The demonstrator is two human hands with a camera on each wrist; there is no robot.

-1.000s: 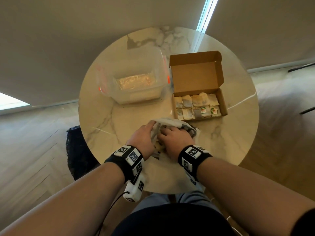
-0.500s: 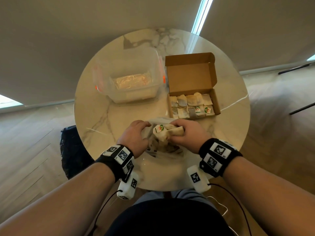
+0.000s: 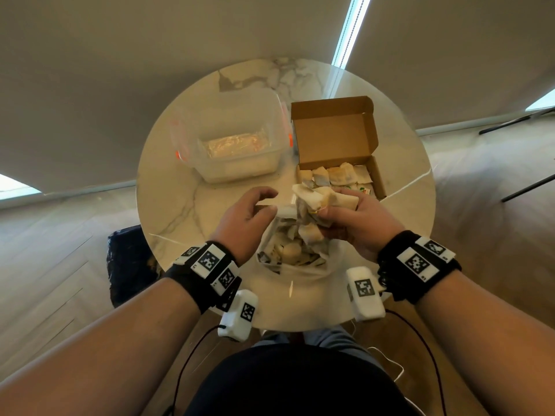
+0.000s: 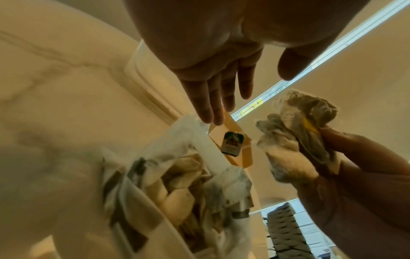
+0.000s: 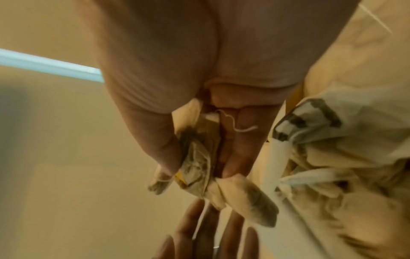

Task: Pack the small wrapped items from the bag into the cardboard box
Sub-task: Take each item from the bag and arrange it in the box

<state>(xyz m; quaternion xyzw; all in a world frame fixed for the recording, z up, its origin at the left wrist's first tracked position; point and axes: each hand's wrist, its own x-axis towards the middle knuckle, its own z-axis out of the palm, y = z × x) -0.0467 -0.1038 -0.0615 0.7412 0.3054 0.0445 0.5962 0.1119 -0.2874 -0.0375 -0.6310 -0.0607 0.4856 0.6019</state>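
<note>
1. Cardboard box [image 3: 345, 139] sits open just past the right hand [image 3: 357, 220], slightly to its right.
2. Right hand clutches a bunch of wrapped items [image 3: 318, 199]; it's nearer.
3. Left hand [image 3: 246, 217] is relaxed, empty, beside the bag [image 3: 288, 256] mouth.

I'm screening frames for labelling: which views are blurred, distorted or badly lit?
Head view: sharp, but wide-angle bending curves the table edge. Left wrist view: bag smeared, left hand backlit and dark. Right wrist view: soft throughout, with a warm cast.
</note>
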